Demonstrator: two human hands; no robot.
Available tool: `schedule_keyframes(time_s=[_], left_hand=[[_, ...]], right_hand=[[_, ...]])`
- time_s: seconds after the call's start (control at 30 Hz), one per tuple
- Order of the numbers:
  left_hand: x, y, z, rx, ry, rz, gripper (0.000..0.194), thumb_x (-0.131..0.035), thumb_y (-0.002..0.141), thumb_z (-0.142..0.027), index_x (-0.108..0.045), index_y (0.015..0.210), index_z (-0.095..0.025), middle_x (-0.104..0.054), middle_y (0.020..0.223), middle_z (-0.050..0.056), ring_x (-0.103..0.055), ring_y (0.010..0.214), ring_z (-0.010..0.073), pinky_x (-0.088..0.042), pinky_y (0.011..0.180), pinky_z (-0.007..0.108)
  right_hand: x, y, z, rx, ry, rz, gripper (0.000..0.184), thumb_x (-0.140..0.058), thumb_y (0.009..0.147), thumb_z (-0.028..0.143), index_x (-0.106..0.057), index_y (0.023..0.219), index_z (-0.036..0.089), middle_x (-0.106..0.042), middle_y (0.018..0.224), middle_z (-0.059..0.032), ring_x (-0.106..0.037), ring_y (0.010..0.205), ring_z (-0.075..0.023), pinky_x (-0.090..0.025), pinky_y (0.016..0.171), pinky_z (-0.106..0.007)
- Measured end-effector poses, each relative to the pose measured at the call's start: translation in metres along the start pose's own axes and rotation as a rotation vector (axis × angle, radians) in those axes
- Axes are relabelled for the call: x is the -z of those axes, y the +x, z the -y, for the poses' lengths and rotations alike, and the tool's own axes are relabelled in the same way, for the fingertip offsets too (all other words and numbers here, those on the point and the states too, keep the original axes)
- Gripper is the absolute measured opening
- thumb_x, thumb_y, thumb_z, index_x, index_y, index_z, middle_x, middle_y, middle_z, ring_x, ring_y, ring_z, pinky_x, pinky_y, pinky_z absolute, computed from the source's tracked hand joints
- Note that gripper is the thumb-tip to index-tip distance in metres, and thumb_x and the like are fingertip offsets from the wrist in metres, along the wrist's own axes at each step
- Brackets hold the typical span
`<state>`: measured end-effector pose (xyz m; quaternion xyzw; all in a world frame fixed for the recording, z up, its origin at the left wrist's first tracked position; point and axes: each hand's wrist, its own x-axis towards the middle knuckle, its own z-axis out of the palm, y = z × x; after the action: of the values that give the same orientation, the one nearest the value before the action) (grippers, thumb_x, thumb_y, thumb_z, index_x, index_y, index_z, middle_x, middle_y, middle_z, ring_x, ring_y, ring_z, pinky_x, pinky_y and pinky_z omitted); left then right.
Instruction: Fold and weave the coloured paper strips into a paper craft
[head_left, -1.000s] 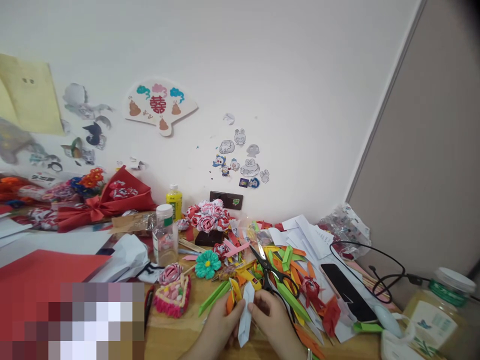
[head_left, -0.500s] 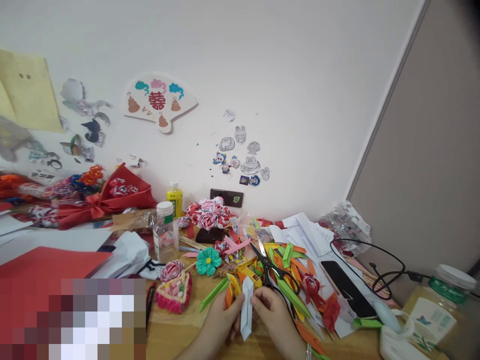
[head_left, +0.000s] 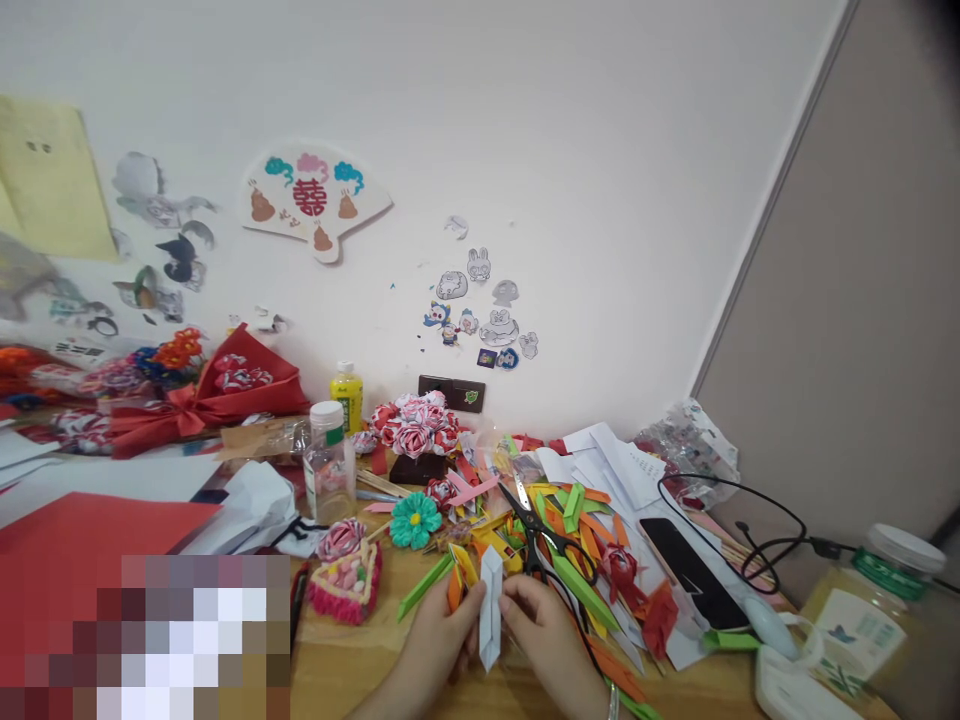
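A strip of folded white paper (head_left: pixel 490 612), pointed at its lower end, stands upright between my hands above the table's front part. My left hand (head_left: pixel 442 632) pinches its left edge with the thumb in front; the other fingers are partly hidden behind. On the other side, my right hand (head_left: pixel 546 622) has its thumb and curled fingers closed at the paper's right edge. Orange and yellow folded paper (head_left: pixel 460 575) shows just above my left thumb. Black-handled scissors (head_left: pixel 541 535) lie with blades apart beyond my right hand, on top of green, orange and yellow folded strips (head_left: pixel 577 510).
A heart-shaped box with pink trim (head_left: pixel 346 585) and a teal flower (head_left: pixel 415 520) lie left of my hands. Behind them stand a clear jar (head_left: pixel 328 470) and a yellow bottle (head_left: pixel 346 395). On the right are a phone (head_left: pixel 694 572), a black cable (head_left: pixel 776 500) and a large jar (head_left: pixel 862 620).
The whole view has shifted slightly. Both hands keep their places at the folded paper, whose lower tip sits a little higher and further left.
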<state>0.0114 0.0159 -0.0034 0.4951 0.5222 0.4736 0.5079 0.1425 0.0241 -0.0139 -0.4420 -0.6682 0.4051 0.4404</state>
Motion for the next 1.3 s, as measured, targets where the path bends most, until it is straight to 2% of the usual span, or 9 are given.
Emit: schedule_keyframes(time_s=[0.2,0.47,0.77,1.03,1.3], left_hand=[[0.001,0.000,-0.001,0.003,0.013,-0.003,0.056,-0.047,0.052,-0.078,-0.039,0.058,-0.022,-0.038,0.028,-0.012,-0.030,0.022,0.0060,-0.022,0.026,0.018],[-0.001,-0.004,-0.002,-0.004,0.022,0.014,0.052,-0.050,0.057,-0.073,-0.043,0.062,-0.022,-0.040,0.030,-0.011,-0.031,0.024,0.0066,-0.022,0.028,0.019],[-0.001,-0.002,0.000,0.028,0.023,0.041,0.058,-0.046,0.052,-0.079,-0.041,0.061,-0.022,-0.037,0.027,-0.012,-0.029,0.022,0.0062,-0.021,0.026,0.018],[0.001,-0.001,-0.003,0.012,0.026,0.037,0.055,-0.046,0.055,-0.077,-0.041,0.062,-0.022,-0.038,0.028,-0.012,-0.030,0.023,0.0064,-0.021,0.026,0.018],[-0.002,-0.004,-0.003,0.008,0.037,0.040,0.050,-0.051,0.058,-0.071,-0.043,0.064,-0.022,-0.037,0.029,-0.012,-0.029,0.024,0.0064,-0.020,0.027,0.019]], right_hand=[[0.000,0.000,-0.002,-0.003,0.020,0.017,0.016,-0.049,0.077,0.029,-0.055,0.071,0.015,-0.057,0.070,-0.0042,-0.054,0.068,-0.0191,-0.043,0.064,-0.028],[-0.003,-0.001,-0.008,-0.010,-0.004,-0.006,0.023,-0.048,0.080,0.035,-0.049,0.065,0.017,-0.051,0.063,0.0002,-0.050,0.062,-0.0159,-0.040,0.059,-0.024],[-0.003,-0.002,-0.009,-0.005,-0.046,-0.022,0.032,-0.050,0.080,0.043,-0.050,0.061,0.018,-0.051,0.062,0.0005,-0.048,0.061,-0.0153,-0.039,0.058,-0.023],[-0.001,-0.003,-0.013,0.019,-0.018,0.014,0.027,-0.049,0.081,0.041,-0.054,0.068,0.017,-0.056,0.069,-0.0021,-0.053,0.068,-0.0182,-0.040,0.064,-0.026],[-0.004,-0.002,-0.017,0.008,-0.057,-0.007,0.030,-0.044,0.085,0.039,-0.046,0.064,0.018,-0.049,0.063,0.0011,-0.049,0.061,-0.0151,-0.038,0.058,-0.024]])
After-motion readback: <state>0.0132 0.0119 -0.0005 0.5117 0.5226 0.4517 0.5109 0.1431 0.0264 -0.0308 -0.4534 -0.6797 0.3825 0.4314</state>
